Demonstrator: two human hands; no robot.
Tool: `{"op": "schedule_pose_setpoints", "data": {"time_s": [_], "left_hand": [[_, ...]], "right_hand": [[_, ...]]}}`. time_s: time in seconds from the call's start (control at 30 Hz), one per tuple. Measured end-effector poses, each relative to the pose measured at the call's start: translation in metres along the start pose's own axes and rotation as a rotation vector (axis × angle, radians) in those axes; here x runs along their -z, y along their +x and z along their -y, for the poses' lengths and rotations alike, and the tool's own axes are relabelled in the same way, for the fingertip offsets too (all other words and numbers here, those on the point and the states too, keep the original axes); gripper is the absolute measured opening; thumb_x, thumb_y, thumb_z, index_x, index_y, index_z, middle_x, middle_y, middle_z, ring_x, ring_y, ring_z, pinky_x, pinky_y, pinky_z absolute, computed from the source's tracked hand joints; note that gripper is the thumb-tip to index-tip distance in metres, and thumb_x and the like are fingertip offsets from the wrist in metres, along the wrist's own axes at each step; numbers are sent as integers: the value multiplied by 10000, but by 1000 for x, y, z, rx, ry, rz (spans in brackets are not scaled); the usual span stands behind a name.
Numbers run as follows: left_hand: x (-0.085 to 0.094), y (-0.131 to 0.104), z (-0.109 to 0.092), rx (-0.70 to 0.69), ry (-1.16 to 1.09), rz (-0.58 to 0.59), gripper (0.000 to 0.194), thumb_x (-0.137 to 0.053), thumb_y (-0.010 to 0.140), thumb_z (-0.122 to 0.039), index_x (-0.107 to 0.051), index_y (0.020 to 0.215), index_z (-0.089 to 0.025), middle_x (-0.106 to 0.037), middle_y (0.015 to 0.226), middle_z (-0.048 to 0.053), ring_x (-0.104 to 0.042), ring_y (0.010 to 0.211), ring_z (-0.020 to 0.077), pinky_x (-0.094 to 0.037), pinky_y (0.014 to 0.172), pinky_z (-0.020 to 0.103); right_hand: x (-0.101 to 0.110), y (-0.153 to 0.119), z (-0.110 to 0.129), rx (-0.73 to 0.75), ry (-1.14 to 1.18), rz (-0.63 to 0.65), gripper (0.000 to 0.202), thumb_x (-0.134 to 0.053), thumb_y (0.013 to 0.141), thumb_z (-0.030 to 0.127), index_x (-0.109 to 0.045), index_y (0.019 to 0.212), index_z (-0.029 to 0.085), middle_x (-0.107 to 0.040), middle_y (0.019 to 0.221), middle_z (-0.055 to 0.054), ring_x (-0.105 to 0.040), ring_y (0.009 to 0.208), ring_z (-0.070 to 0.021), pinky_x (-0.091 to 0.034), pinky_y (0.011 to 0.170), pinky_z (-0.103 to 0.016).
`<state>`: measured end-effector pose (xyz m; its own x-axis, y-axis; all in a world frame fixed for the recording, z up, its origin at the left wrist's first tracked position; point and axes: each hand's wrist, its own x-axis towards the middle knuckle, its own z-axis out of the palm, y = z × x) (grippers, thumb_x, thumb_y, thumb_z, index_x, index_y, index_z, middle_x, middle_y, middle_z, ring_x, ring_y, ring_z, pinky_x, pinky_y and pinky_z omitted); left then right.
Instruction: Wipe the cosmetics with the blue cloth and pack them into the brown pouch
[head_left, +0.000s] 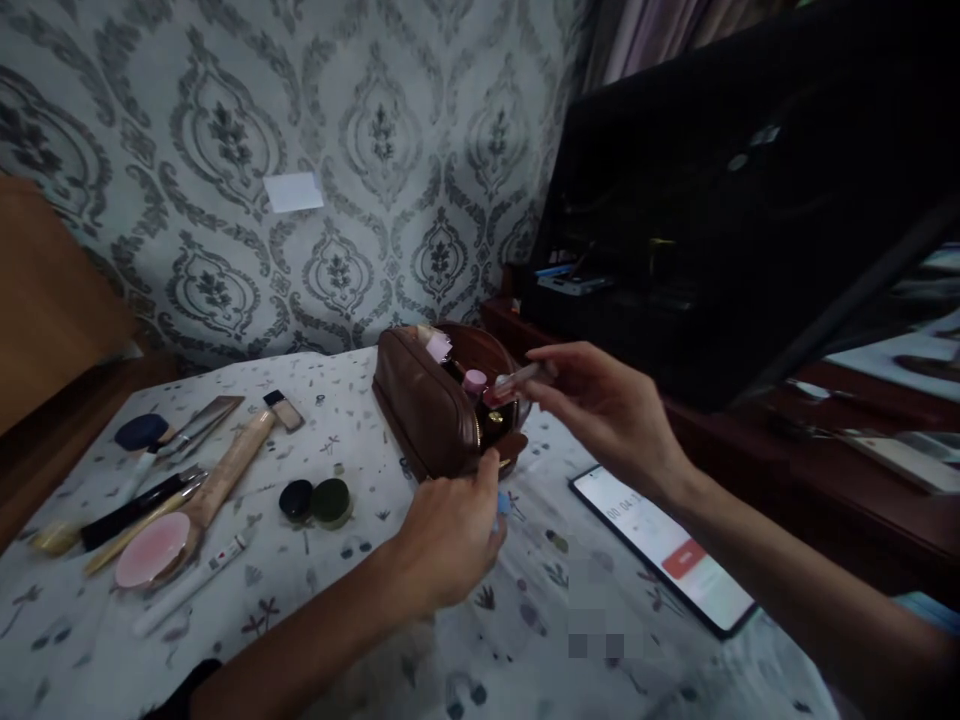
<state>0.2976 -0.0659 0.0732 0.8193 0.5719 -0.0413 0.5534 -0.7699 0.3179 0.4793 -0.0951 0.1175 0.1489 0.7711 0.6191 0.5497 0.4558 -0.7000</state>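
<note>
A brown cosmetic bag (pixel 424 405) stands open on the patterned white cloth, with several small items inside, among them a pink-capped one (pixel 474 381). My right hand (pixel 600 410) pinches a small clear tube (pixel 517 384) with reddish contents over the bag's opening. At the bag's near edge is my left hand (pixel 454 535), its fingers curled and the index finger against the rim. Something light blue (pixel 502 504) shows between the fingers of that hand; what it is cannot be made out.
Brushes, a pink round item (pixel 152 550), a white tube (pixel 191 585), two small round jars (pixel 331 502) and a small bottle (pixel 283 410) lie left. A lit phone (pixel 667 550) lies right. A large black screen (pixel 735 200) stands behind, right.
</note>
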Motion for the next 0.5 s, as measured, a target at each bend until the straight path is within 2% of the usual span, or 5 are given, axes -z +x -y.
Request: {"op": "schedule_pose_setpoints", "data": {"time_s": [0.13, 0.27, 0.33, 0.5], "left_hand": [[-10, -3, 4, -2, 66, -19, 675, -463, 856, -188, -257, 1493, -105, -682, 1130, 200, -687, 934, 333, -543, 758, 439], [-18, -5, 5, 16, 73, -50, 683, -460, 835, -144, -261, 1488, -124, -680, 1152, 192, -690, 956, 315, -556, 749, 420], [-21, -4, 5, 8, 81, -61, 671, -444, 844, -142, -261, 1490, -133, -682, 1148, 186, -687, 970, 313, -557, 752, 421], [-23, -4, 6, 5, 107, -58, 693, -430, 831, -112, -249, 1500, -136, -692, 1108, 176, -690, 933, 299, -558, 726, 405]], "right_hand": [[-5, 3, -14, 24, -176, 138, 264, -641, 876, 356, -580, 1086, 207, -688, 839, -30, -666, 712, -161, -523, 667, -273], [-11, 5, -24, 76, -381, 327, 119, -591, 885, 251, -590, 998, 213, -657, 798, -7, -592, 638, -125, -447, 610, -236], [-13, 4, -29, 101, -434, 409, 109, -575, 875, 197, -589, 982, 210, -644, 780, -3, -578, 634, -124, -424, 607, -232], [-17, 0, -36, 150, -524, 452, 138, -558, 855, 135, -602, 960, 212, -631, 800, -9, -565, 646, -130, -393, 602, -236]]}}
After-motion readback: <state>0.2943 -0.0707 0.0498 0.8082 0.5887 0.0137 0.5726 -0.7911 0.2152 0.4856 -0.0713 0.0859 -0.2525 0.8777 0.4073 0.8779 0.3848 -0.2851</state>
